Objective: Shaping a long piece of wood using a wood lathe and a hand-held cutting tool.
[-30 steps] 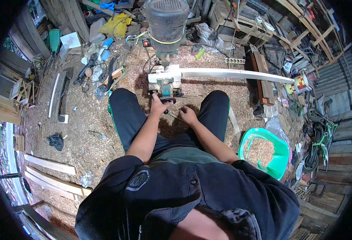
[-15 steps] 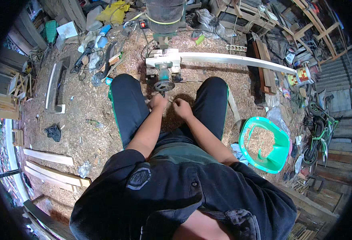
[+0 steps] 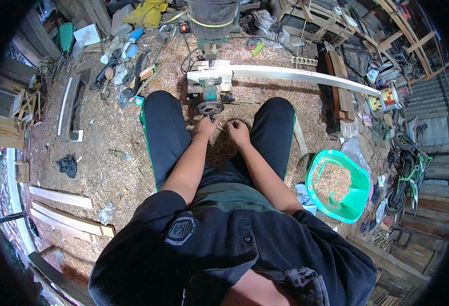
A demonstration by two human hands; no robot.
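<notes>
Between my knees stands a green machine with a dark metal handwheel (image 3: 210, 107) on its near side. My left hand (image 3: 204, 127) is closed just below the wheel's rim, around what looks like its small dark crank handle (image 3: 212, 118). To the right of it, my right hand (image 3: 238, 132) hovers with curled fingers; a thin sliver shows near its fingertips, too small to name. Beyond the wheel, a long pale wooden board (image 3: 301, 76) is set in the machine (image 3: 211, 89) and runs off to the right. Its far end is by a round, red-and-yellow can (image 3: 387, 97).
A green plastic tub (image 3: 359, 191) holding wood shavings sits at my right. Several cut boards (image 3: 71, 218) lie at the lower left. A power strip (image 3: 304, 61) and cables lie behind the board. Dark timbers (image 3: 339, 86) stand under it, and a small bicycle (image 3: 410, 171) is far right.
My left hand stays at the handwheel, which seems slightly turned. My right hand has moved a little away from the left hand. The whole view has shifted slightly.
</notes>
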